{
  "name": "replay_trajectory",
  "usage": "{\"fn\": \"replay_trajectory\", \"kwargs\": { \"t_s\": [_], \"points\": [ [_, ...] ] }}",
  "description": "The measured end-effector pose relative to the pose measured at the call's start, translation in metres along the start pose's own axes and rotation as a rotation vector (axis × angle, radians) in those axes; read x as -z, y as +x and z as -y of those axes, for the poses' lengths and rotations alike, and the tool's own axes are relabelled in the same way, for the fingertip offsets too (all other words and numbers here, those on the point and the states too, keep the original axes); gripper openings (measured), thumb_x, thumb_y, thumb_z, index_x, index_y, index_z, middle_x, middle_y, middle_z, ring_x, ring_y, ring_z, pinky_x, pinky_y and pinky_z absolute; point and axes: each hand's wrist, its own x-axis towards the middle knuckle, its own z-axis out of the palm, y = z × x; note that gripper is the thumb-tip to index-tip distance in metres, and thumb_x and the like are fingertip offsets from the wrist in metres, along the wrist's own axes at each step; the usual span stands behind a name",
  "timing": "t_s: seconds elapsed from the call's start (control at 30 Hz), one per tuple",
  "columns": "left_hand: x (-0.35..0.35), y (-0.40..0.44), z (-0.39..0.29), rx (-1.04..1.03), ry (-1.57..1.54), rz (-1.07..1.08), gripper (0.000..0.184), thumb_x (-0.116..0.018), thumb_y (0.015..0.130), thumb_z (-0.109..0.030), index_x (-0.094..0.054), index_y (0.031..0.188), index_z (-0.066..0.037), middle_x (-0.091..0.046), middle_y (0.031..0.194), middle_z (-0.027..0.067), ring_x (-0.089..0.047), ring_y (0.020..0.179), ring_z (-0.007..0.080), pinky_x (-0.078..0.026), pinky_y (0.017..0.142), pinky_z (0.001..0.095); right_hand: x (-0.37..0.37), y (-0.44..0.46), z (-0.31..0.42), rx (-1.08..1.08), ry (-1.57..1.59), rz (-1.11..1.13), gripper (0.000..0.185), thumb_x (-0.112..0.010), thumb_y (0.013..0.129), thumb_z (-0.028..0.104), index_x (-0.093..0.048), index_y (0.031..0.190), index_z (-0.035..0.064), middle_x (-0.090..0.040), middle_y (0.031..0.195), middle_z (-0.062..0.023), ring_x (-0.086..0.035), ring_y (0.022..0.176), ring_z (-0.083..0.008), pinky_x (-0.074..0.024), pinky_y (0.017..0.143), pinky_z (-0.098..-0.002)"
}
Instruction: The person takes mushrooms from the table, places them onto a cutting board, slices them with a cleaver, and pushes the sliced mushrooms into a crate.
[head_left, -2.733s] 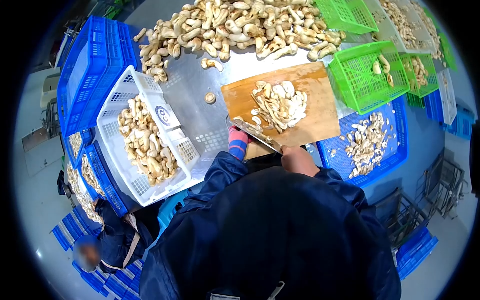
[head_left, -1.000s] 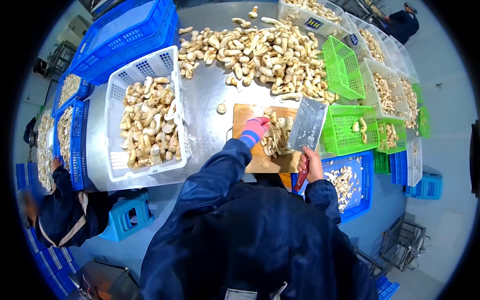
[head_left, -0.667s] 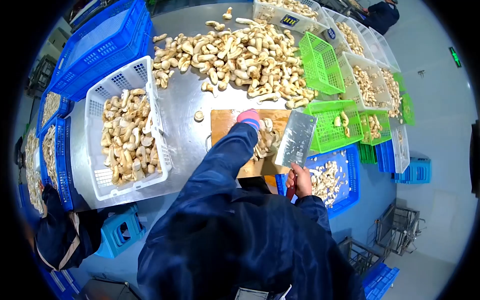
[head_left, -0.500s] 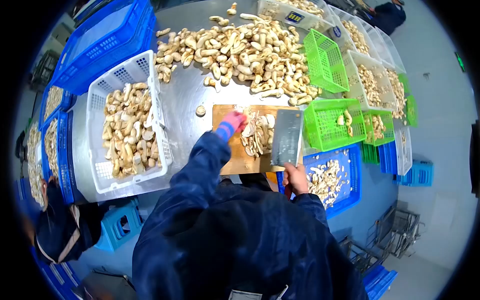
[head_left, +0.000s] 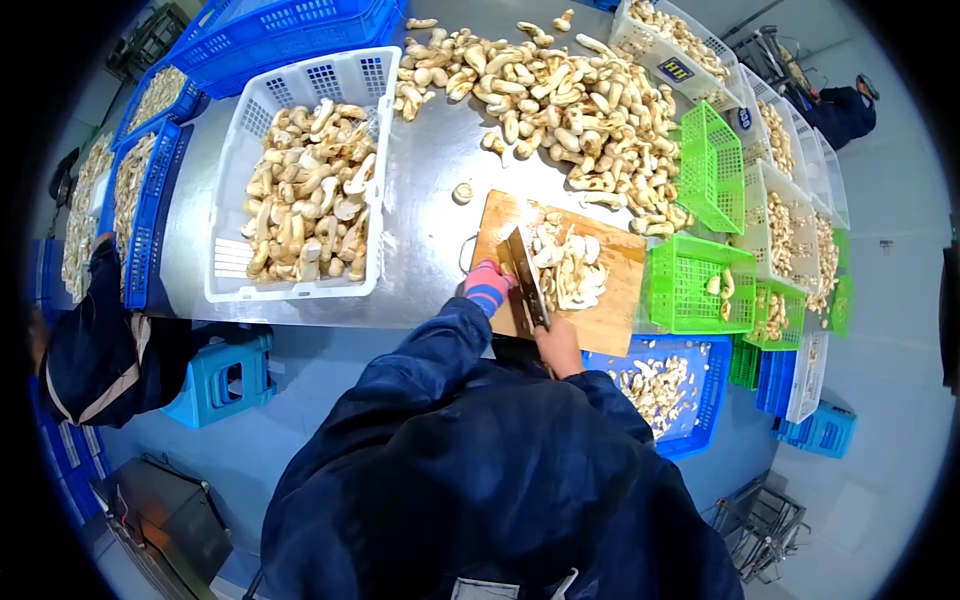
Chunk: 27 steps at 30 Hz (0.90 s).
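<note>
My right hand point(head_left: 560, 346) is wrapped around the handle of a cleaver point(head_left: 527, 277), whose blade stands on edge over the left part of a wooden cutting board point(head_left: 622, 290). Just left of the blade, my left hand point(head_left: 488, 286), in a pink and blue glove, has its fingers closed on what looks like a mushroom point(head_left: 507, 269), mostly hidden. Sliced mushrooms point(head_left: 575, 272) lie in a pile on the board, right of the blade. One short mushroom piece point(head_left: 462, 193) sits on the metal table beyond the board's left corner.
A large heap of whole mushrooms point(head_left: 580, 110) covers the table's far side. At left stands a white basket point(head_left: 225, 215) of mushrooms; at right are green baskets point(head_left: 700, 318). A blue crate point(head_left: 708, 400) with slices is below the board. Another person point(head_left: 105, 350) is at far left.
The cleaver has moved from the board's right side to its left and turned edge-on. My left hand has come down beside the blade. The view has shifted, turning the board.
</note>
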Motion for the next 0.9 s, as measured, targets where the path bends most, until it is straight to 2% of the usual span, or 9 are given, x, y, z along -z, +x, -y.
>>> {"fn": "replay_trajectory", "kwargs": {
  "t_s": [0.07,0.1,0.23,0.4,0.53,0.67,0.7,0.8,0.9],
  "points": [
    [0.009,-0.009,-0.014,0.038,0.002,0.015,0.036,-0.07,0.068,-0.029,-0.057,0.089,-0.002,-0.062,0.086,0.0201,-0.059,0.084,0.0367,-0.047,0.076,0.0406,0.013,-0.013,0.019,-0.048,-0.016,-0.008,0.019,-0.052,0.074,0.012,-0.058,0.078,-0.0053,-0.057,0.075,-0.027,-0.055,0.075,-0.0436,-0.0431,0.071,-0.0493],
    [0.013,-0.014,-0.022,0.002,0.088,-0.03,0.038,-0.07,0.069,-0.029,-0.057,0.092,-0.001,-0.062,0.089,0.0213,-0.059,0.087,0.037,-0.046,0.078,0.0407,0.016,-0.018,0.022,-0.03,-0.045,-0.007,0.019,-0.052,0.074,0.011,-0.057,0.076,-0.0067,-0.057,0.076,-0.0284,-0.055,0.075,-0.0442,-0.0434,0.071,-0.0495],
    [0.011,-0.013,-0.021,-0.031,0.094,-0.051,0.041,-0.07,0.069,-0.029,-0.057,0.094,0.0,-0.061,0.092,0.0221,-0.058,0.09,0.0372,-0.046,0.08,0.0398,0.029,-0.035,0.029,-0.052,-0.127,0.032,0.02,-0.052,0.074,0.012,-0.058,0.077,-0.0073,-0.057,0.076,-0.029,-0.055,0.075,-0.044,-0.0439,0.071,-0.0497],
    [0.019,-0.017,-0.025,-0.018,0.082,-0.015,0.041,-0.069,0.069,-0.029,-0.056,0.094,0.0,-0.061,0.091,0.0219,-0.058,0.09,0.0369,-0.046,0.08,0.0397,0.018,-0.024,0.012,0.008,-0.149,0.024,0.02,-0.055,0.074,0.012,-0.059,0.076,-0.0069,-0.058,0.071,-0.0279,-0.057,0.072,-0.0428,-0.0455,0.07,-0.049],
    [0.011,-0.005,-0.01,0.0,0.005,0.032,0.04,-0.068,0.069,-0.028,-0.056,0.094,0.0,-0.061,0.09,0.0225,-0.058,0.089,0.0367,-0.046,0.08,0.0396,-0.021,0.014,0.009,0.06,-0.156,-0.048,0.018,-0.055,0.074,0.012,-0.058,0.074,-0.0063,-0.057,0.068,-0.0279,-0.057,0.069,-0.0428,-0.0458,0.067,-0.0489],
    [0.022,-0.004,-0.011,0.194,-0.307,0.255,0.039,-0.067,0.07,-0.026,-0.055,0.096,0.0,-0.062,0.079,0.02,-0.06,0.079,0.0362,-0.048,0.072,0.0406,-0.018,0.024,0.011,0.049,-0.096,-0.033,0.02,-0.052,0.076,0.013,-0.057,0.075,-0.0057,-0.057,0.071,-0.0284,-0.056,0.072,-0.0432,-0.0446,0.067,-0.0481],
    [0.017,0.0,-0.006,0.201,-0.366,0.261,0.034,-0.067,0.069,-0.025,-0.057,0.092,-0.001,-0.062,0.076,0.0181,-0.06,0.076,0.0356,-0.048,0.07,0.0404,-0.015,0.024,0.012,0.045,-0.085,-0.022,0.02,-0.051,0.075,0.013,-0.057,0.076,-0.0056,-0.057,0.071,-0.0285,-0.056,0.073,-0.0433,-0.0444,0.067,-0.0481],
    [-0.003,0.009,0.008,0.008,-0.138,0.011,0.029,-0.068,0.068,-0.024,-0.058,0.086,-0.002,-0.062,0.077,0.018,-0.06,0.077,0.0355,-0.048,0.071,0.0396,0.0,0.012,0.027,0.056,-0.096,-0.029,0.021,-0.05,0.075,0.014,-0.058,0.078,-0.0055,-0.056,0.072,-0.0291,-0.056,0.074,-0.044,-0.0438,0.068,-0.048],
    [0.003,0.001,0.002,-0.03,-0.077,-0.039,0.027,-0.069,0.066,-0.024,-0.059,0.081,-0.004,-0.062,0.078,0.0189,-0.059,0.079,0.0354,-0.047,0.073,0.0391,0.013,-0.006,0.033,0.067,-0.083,-0.028,0.018,-0.052,0.074,0.009,-0.058,0.077,-0.0075,-0.057,0.075,-0.0288,-0.055,0.072,-0.0446,-0.0445,0.071,-0.0493]
  ]
}}
